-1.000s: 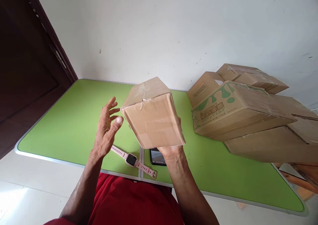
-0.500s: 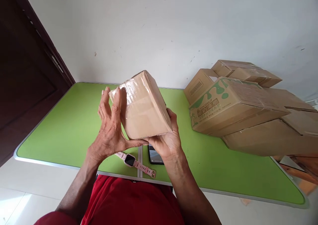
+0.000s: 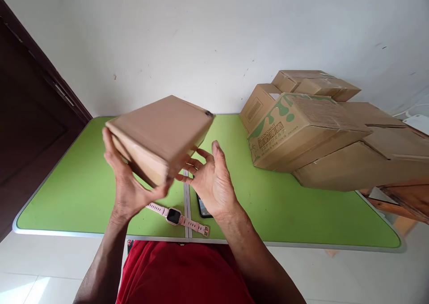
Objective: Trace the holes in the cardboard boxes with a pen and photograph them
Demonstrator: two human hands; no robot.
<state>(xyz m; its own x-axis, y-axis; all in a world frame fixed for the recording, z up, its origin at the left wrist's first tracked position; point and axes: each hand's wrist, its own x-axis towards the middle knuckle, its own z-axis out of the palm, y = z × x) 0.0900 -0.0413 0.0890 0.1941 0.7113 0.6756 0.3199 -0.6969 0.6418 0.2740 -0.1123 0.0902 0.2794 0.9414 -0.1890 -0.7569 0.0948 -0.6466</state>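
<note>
A plain brown cardboard box (image 3: 161,134), taped and slightly blurred by motion, is held tilted above the green table (image 3: 83,192). My left hand (image 3: 125,190) grips its lower left edge from beneath, fingers wrapped up the side. My right hand (image 3: 212,183) is just right of the box with its fingers spread, their tips at the box's underside. Below the hands a pink smartwatch (image 3: 176,215) lies flat near the table's front edge, and a dark phone (image 3: 202,208) lies beside it, partly hidden by my right wrist.
A pile of cardboard boxes fills the table's right side, topped by one with green coconut print (image 3: 295,127). A dark wooden door (image 3: 27,129) stands at left, a white wall behind. A seam (image 3: 186,205) splits the table at its middle.
The box has turned and swung left, from standing on my right palm to lying flatter in my left hand. My right hand has come off it and opened.
</note>
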